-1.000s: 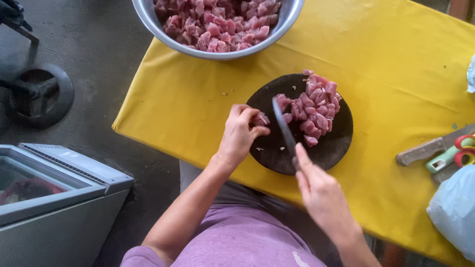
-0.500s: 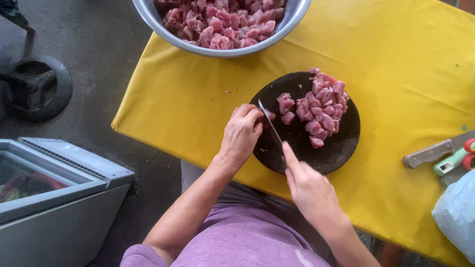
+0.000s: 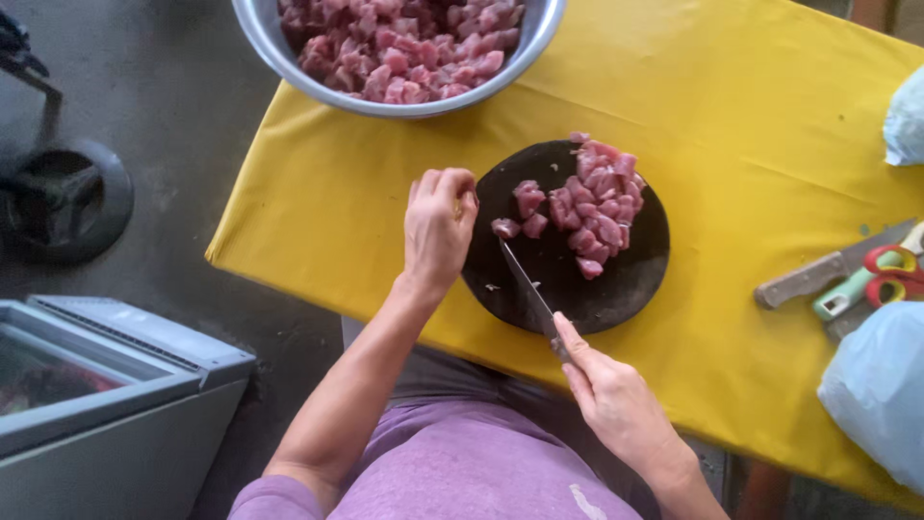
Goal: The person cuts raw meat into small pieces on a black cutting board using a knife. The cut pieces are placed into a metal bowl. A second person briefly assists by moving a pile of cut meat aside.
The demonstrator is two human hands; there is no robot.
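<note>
Sat at the near edge of a table [image 3: 770, 116] under a yellow cloth, the left corner of it jutting over bare grey floor [image 3: 173, 96]. Round black cutting board [image 3: 616, 289] close to that near edge, with open yellow cloth all round it: a wide strip to the left, a wider stretch to the right before a cleaver [image 3: 818, 274] and red-handled scissors [image 3: 890, 270] near the right edge. Metal bowl [image 3: 289, 58] of cubed meat at the far side, overhanging the table's far left edge, well apart from the board. Pale plastic bags [image 3: 876, 395] at the right border. Grey chest freezer [image 3: 115, 385] low on the left, beside the floor gap.

Left hand [image 3: 438, 226] curled loosely at the board's left rim, fingertips [image 3: 452, 183] bent in, holding nothing visible. Right hand [image 3: 616, 400] closed round the handle of a knife [image 3: 525, 279], at the board's near rim. Blade slanted up and left across the bare half of the board, tip just beside a small meat piece [image 3: 504, 228]. Pile of diced meat [image 3: 592, 202] on the board's far right half, apart from both hands.
</note>
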